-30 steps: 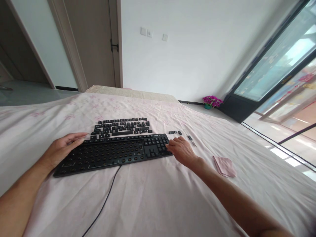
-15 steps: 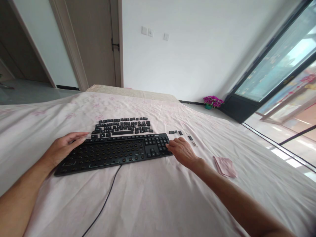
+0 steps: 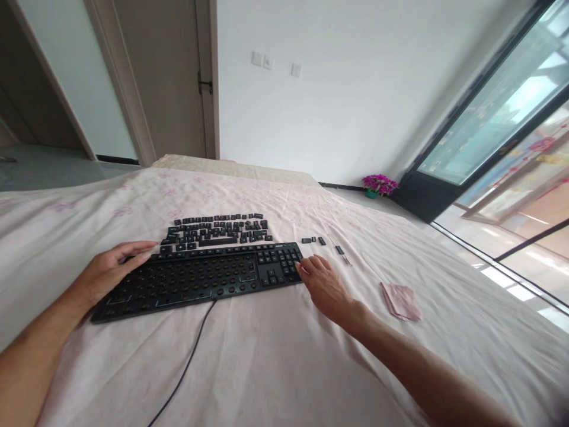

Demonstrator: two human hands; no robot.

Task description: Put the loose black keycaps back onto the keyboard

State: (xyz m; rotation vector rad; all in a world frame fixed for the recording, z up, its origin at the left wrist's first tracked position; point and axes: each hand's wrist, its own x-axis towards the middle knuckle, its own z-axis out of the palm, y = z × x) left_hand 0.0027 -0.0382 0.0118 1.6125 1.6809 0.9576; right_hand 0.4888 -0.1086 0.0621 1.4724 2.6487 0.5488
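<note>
The left hand [image 3: 109, 274] lies flat, fingers apart, steadying the near-left end of the keyboard [image 3: 195, 279] on the bed [image 3: 275, 356]. Beyond it sit the loose keycaps [image 3: 217, 230]. The right hand [image 3: 322, 284], fingers loosely curled and holding nothing, works at the number pad's edge, so pulling the remaining keys seems the step in hand; the next move calls for a fingertip pinch on one cap.

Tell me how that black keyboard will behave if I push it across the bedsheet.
The keyboard looks rigid, so it should probably slide as one piece. The soft sheet may bunch beneath it. Its trailing cable could drag, and the loose keycaps just behind might scatter.
</note>
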